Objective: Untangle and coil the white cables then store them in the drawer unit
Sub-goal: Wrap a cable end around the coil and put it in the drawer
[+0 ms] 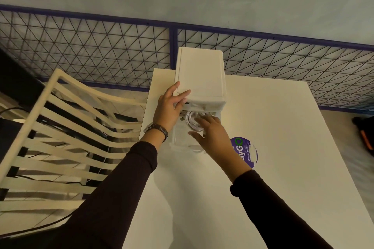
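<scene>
A white drawer unit stands at the far edge of the white table. One translucent drawer is pulled out toward me. Coiled white cables lie inside it. My left hand rests flat against the unit's near left corner, fingers spread, a watch on the wrist. My right hand hovers over the open drawer with its fingers spread, touching or just above the coil. I cannot tell whether it grips the cable.
A round purple sticker lies on the table right of the drawer. A white slatted chair stands to the left. A wire mesh fence with a purple frame runs behind the table. A dark object lies on the floor far right.
</scene>
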The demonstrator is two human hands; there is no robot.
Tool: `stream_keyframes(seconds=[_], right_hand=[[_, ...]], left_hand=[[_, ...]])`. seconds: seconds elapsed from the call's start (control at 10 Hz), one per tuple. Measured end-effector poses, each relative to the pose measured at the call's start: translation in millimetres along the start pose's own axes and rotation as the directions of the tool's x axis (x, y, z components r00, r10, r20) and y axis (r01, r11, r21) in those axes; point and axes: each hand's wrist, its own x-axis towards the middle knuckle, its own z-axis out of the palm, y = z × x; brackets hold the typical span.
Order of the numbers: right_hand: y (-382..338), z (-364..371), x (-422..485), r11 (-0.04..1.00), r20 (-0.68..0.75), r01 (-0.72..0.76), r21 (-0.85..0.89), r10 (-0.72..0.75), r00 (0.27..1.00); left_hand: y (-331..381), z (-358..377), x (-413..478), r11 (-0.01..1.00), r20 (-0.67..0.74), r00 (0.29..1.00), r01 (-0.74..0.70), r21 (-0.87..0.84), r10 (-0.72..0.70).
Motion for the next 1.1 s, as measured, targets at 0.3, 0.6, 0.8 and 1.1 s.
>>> stream_keyframes(seconds=[0.3, 0.6, 0.8, 1.1], right_hand=[[30.9, -20.5, -50.8, 0.989, -0.1, -0.143, -0.026, 0.14, 0.985], [31.9, -5.3, 10.5, 0.852, -0.182, -0.389, 0.351, 0.47, 0.864], [37.3, -6.7, 35.7, 0.873, -0.156, -0.378, 0.309, 0.438, 0.885], [45.8, -84.2, 34.3, 0.957, 0.168, -0.207, -0.205, 0.242, 0.956]], left_hand=[[2.9, -1.6, -1.0, 1.0, 0.014, 1.0, 0.007, -0.027, -0.007], [5.8, -4.4, -0.8, 0.999, 0.029, 0.999, 0.025, -0.048, -0.023], [9.7, -5.8, -1.7, 0.999, 0.04, 0.999, 0.025, -0.034, -0.023], [57.0, -24.8, 10.2, 0.918, 0.251, 0.95, 0.078, 0.388, -0.187]])
